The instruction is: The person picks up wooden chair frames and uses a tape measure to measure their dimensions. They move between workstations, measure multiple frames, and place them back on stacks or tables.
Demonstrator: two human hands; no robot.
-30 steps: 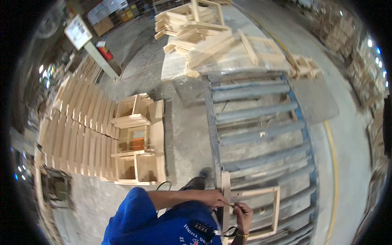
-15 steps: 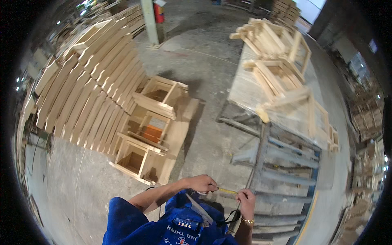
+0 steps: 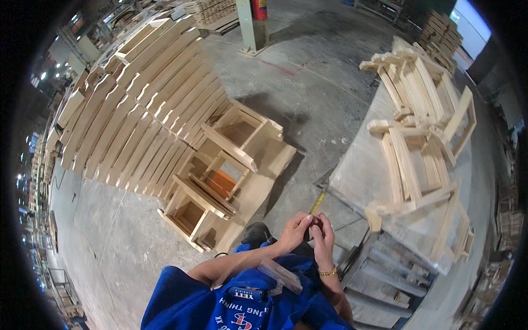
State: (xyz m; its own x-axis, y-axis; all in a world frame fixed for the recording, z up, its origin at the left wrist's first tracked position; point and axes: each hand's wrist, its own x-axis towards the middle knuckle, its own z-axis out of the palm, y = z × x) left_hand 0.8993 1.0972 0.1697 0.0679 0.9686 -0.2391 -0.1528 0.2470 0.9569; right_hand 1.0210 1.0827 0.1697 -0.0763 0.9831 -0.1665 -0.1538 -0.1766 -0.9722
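Dim indoor light, bright opening upper right, shadows on the floor, bent edges, black corners.

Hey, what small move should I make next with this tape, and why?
Perhaps ease the yellow tape back: it sticks out past the left hand and right hand, which are close together, and looks apart from the wooden frames.

Blue shirt, toward six o'clock: carries white capital lettering, set in an arc around a red-and-white emblem. Rectangular blue label, on the same shirt, six o'clock, just above the lettering: bears pale capitals, one larger line over a smaller one. Yellow measuring-tape blade, four o'clock: markings are too small to read.
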